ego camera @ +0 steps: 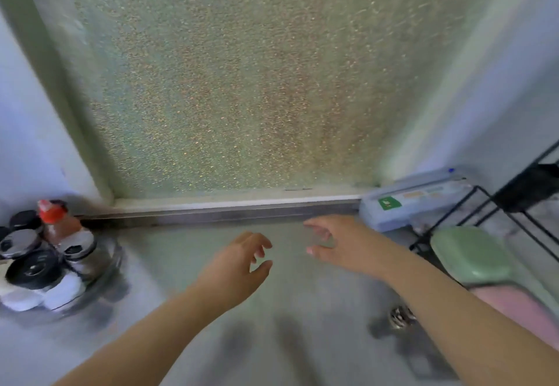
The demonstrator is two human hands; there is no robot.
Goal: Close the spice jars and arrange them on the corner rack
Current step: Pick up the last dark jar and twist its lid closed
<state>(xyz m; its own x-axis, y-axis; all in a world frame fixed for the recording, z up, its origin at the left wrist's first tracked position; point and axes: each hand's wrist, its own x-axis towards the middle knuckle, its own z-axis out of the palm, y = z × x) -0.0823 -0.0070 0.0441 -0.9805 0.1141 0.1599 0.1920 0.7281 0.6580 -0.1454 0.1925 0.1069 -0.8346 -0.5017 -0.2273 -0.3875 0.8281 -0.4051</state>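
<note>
Both hands are held over a dull, brushed-looking grey counter (187, 249), nothing gripped. Left hand (239, 264): fingers loosely curled, thumb set apart from them, palm down, empty. Right hand (335, 243): fingers spread and reaching forward, thumb tucked low, also empty; some motion blur is seen on the fingertips. Spice jars (45, 261) are clustered at the far left edge of the counter, packed tight against each other: round glossy black lids, one chrome-like cap, pale contents seen through clear walls on the lower ones. A brown bottle with a red cap (56, 219) is stood upright among them at the back. Whether every jar is capped cannot be told from this angle. The jars appear to be seated in a round clear tray (116, 260), rim only faintly visible. A black wire rack (484, 204), thin straight rods, is placed at the right corner, well apart from the jars. Beside it, a long pale-blue box with a green label (408, 204) is laid against the wall. A rounded matte green lidded container (472, 255) is set in front of the rack. A small metallic object (400, 317) is seen near the right forearm, too blurred to identify. Behind, a pebbled frosted glass pane (242, 83) with speckled glitter texture is framed by a metal sill.
</note>
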